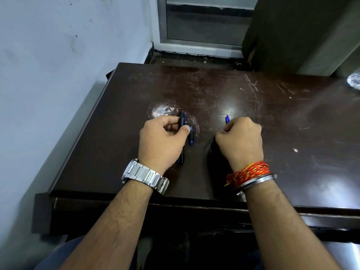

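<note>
My left hand point(162, 142) grips a black pen body point(182, 119) between thumb and curled fingers; its far end pokes out above the fist and its near end shows below the palm. A small blue and black pen piece point(191, 135) lies on the dark brown table point(292, 133) just right of that thumb. My right hand point(241, 141) is curled into a fist round a thin blue pen part point(227, 119), whose tip sticks out past the knuckles. Most of that part is hidden inside the fist.
A pale wall runs along the table's left side. Behind the table are a window frame point(200, 43) and a dark curtain point(288, 32). Something crinkled and shiny point(354, 80) sits at the far right edge. The tabletop is scratched and worn.
</note>
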`<state>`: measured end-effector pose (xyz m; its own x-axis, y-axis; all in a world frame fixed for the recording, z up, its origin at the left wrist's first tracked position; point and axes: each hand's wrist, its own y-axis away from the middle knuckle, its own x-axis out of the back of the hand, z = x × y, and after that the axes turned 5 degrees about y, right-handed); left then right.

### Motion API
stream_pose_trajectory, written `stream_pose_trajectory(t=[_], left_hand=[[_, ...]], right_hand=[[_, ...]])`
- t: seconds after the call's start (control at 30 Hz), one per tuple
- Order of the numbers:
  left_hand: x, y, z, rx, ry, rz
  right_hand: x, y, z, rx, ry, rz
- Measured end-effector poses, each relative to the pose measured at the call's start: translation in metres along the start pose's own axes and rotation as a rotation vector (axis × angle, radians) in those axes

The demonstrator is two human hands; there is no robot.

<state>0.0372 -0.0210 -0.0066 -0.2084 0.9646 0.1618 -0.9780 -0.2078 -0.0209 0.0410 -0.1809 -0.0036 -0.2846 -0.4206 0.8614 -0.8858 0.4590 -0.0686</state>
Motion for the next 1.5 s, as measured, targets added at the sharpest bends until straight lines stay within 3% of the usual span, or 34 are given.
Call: stream_pose_trajectory(t=[0.7,0.97,1.03,1.17,1.3,1.5], left_hand=[[-0.004,0.001,0.000,0.034,-0.032,-0.010],[-0.003,0.004,0.001,-0.027,-0.084,-0.029],[-0.003,0.004,0.002,-0.034,-0.096,-0.046],[-0.004,0.003,-0.001,0.025,-0.090,-0.146],[-0.005,0.006,-0.001,0.035,-0.118,-0.282],[-0.006,0.010,0.003,0.037,-0.094,-0.365]], right_hand=[[-0.003,0.000,-0.001,0.006,0.080,-0.063],[-0.007,0.002,-0.002,0.094,0.086,-0.045],[-0.006,0.000,-0.005,0.143,-0.056,-0.016],[0.000,-0.001,-0.016,0.182,-0.600,-0.010],[0.001,-0.002,-0.021,0.037,-1.010,-0.100],[0.002,-0.002,-0.022,0.002,-1.057,-0.110]])
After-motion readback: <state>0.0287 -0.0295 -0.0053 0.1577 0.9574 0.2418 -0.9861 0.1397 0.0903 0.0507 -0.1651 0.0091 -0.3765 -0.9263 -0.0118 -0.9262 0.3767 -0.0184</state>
